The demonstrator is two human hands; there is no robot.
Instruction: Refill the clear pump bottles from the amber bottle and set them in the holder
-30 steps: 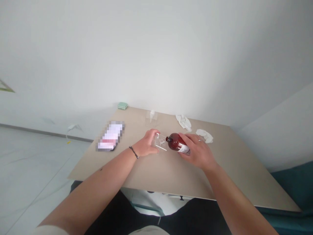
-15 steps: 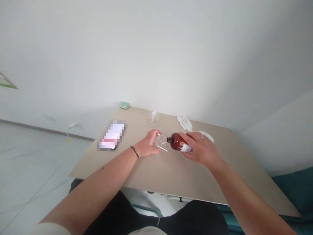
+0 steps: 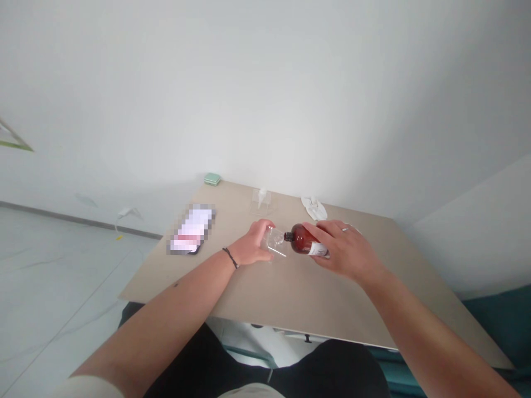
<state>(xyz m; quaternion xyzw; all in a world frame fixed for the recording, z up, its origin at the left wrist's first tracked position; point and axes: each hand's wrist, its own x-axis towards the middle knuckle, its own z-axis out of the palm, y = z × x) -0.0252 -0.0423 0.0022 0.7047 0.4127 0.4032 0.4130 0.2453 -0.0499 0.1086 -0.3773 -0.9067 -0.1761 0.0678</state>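
Note:
My left hand (image 3: 254, 243) is wrapped round a clear, square-sided container (image 3: 277, 241), thumb and fingers on opposite sides. In my right hand (image 3: 342, 249) lies a brown bottle (image 3: 301, 239) with a white label, tilted almost level. Its uncapped neck points left, right at the container's open side. Whether liquid is flowing out of the neck is too small to make out. Beyond the container, a white nozzle-like piece (image 3: 261, 197) stands by a clear flat plastic piece (image 3: 255, 208).
The beige table (image 3: 282, 293) meets the white wall at the back. A phone (image 3: 192, 229), blurred out, lies on the left, with a small green case (image 3: 212, 179) at the far left corner. Crumpled white tissue (image 3: 314, 208) lies behind my right hand.
Both hands hold nearly the same pose. The view has shifted very slightly, and the bottle stays tilted at the container.

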